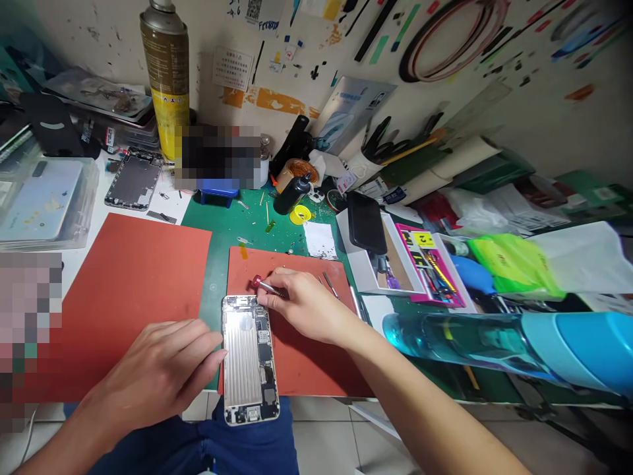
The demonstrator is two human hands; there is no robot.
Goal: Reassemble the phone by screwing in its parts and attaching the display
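Observation:
An opened smartphone (242,356) lies face down at the front of the table, its lower end over the edge. Its inside shows a ribbed silver bay and a dark circuit board along the right side. My left hand (163,363) has curled fingers, with the thumb and index tips at the phone's left edge. In my right hand (301,300) is a small screwdriver with a red cap (256,282), lying slantwise across the fingers. That hand is closed around it over the phone's top right corner, and the screwdriver's other end is hidden by the fingers.
Red-brown mats (148,270) cover the green work surface. Thin tools (330,285) lie right of my right hand. Farther right are a white box (395,264), a pink tool tray (438,274) and a blue water bottle (494,343). A spray can (168,79) stands back left.

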